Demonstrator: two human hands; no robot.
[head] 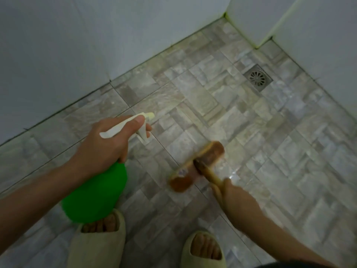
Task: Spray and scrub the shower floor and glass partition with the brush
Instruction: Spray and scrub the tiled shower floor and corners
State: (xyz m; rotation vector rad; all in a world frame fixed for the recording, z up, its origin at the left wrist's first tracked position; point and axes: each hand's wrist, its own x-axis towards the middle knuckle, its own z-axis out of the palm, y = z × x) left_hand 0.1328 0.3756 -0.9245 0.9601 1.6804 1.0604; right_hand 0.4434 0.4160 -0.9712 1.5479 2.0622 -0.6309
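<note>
Diagonally, brush (pixel 208 154) head bottom-left to top-right

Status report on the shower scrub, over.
Left hand grips green spray bottle, fingers at trigger. Right hand holds brush, head down on tiled floor. Nothing blocking; floor drain beyond brush.

L hand (pixel 104 146) & R hand (pixel 234 196) bare, forearms bare. Pale cream open-toe slippers (pixel 96 248) btm of frame, toes showing. Dark garment (pixel 286 266) btm right edge.
</note>
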